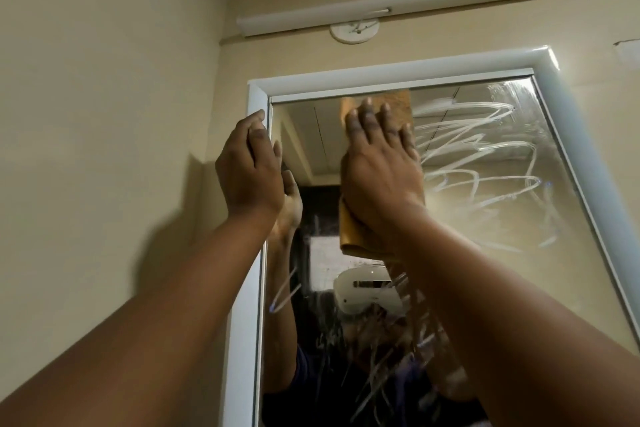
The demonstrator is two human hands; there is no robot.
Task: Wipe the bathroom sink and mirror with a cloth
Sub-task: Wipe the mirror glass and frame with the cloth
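A mirror (485,211) in a white frame (398,71) hangs on the beige wall, its right half smeared with white soapy streaks. My right hand (381,170) lies flat, fingers spread, and presses an orange-brown cloth (349,229) against the glass near the top left of the mirror. My left hand (249,170) rests on the frame's left edge with its fingers curled around it. The sink is out of sight.
A long white tube-light fitting (398,2) runs along the wall above the mirror, with a round white ceiling rose (353,32) under it. The side wall (104,114) stands close on the left. The mirror reflects a person wearing a white headset.
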